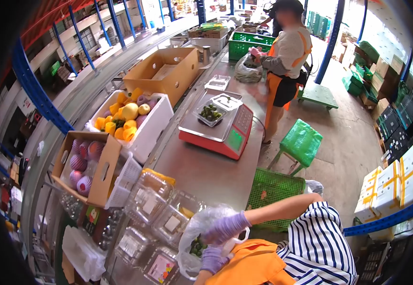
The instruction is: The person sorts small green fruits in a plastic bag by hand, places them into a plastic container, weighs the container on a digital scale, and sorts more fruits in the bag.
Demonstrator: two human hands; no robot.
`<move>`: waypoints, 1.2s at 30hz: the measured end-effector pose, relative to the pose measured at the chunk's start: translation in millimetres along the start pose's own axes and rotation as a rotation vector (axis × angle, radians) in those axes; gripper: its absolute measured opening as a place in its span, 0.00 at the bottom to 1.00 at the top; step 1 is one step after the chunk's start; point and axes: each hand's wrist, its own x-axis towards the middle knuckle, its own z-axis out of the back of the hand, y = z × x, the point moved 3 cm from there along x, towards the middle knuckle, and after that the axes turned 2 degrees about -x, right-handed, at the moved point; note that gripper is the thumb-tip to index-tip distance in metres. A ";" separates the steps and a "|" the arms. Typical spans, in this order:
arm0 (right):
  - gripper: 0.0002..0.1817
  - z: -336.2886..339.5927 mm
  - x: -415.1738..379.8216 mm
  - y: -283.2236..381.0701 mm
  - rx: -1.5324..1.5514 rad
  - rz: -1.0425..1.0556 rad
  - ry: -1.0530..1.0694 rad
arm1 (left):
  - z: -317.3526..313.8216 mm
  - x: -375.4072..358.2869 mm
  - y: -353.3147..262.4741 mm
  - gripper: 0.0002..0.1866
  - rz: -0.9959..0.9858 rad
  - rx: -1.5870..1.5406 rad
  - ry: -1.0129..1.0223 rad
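Note:
Both my hands wear purple gloves and are at a clear plastic bag point(187, 259) holding green produce point(198, 247). My right hand point(225, 228) reaches down into its opening, with the fingertips hidden. Curled at the near rim of the bag is my left hand point(213, 259), closed on the plastic. Clear lidded containers point(147, 204) lie left of the bag. Farther up the metal table, a red scale point(211, 145) carries an open clear container of green produce point(211, 114).
At the left stand a white foam box of yellow fruit point(156, 121) and a carton of net-wrapped fruit point(106, 166). A green crate point(275, 190) and green stool point(301, 142) are right of the table. A person in an orange apron point(289, 52) stands beyond, holding a bag.

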 end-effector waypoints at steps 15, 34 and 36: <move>0.05 8.3 -40.5 -10.5 -1.156 0.031 -0.611 | 70.4 -42.7 20.0 0.15 -0.070 -0.152 -0.527; 0.20 -56.3 -68.7 -50.7 -0.831 -0.212 -0.406 | 42.6 -7.9 50.4 0.19 0.191 -0.198 -0.635; 0.20 -53.1 -63.4 -40.9 -0.709 -0.220 -0.386 | 39.3 1.3 52.4 0.19 0.104 -0.187 -0.546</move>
